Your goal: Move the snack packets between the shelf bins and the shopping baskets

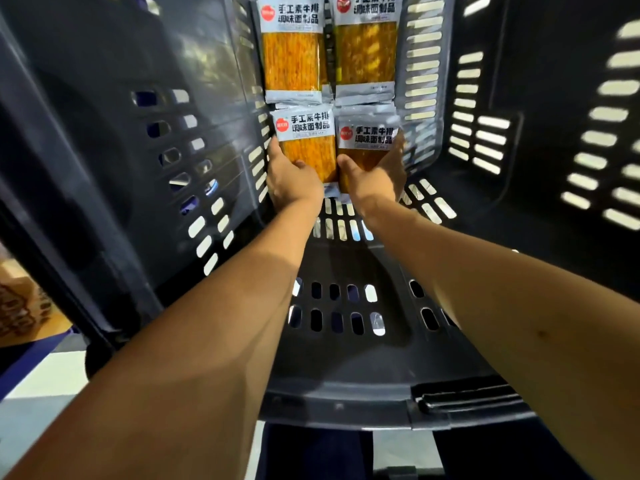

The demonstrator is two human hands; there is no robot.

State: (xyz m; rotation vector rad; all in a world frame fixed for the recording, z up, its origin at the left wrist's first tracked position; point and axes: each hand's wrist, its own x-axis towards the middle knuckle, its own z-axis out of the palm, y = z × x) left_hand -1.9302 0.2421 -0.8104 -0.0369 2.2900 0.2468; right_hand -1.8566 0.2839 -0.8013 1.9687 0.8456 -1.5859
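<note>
Fingers (pixel 274 152) of the left hand (pixel 292 187) curl round the outer edge of a snack packet (pixel 306 143), with the thumb pressed on its orange window. The right hand (pixel 372 187) grips a second packet (pixel 367 140) in the same way, fingers behind its right edge and thumb on the front. Both forearms reach straight forward, side by side. The two held packets sit edge to edge, just below a far left packet (pixel 291 46) and a far right packet (pixel 365 46) lying side by side. All four are inside a dark slotted shopping basket (pixel 346 375). Whether the held packets touch its floor I cannot tell.
</note>
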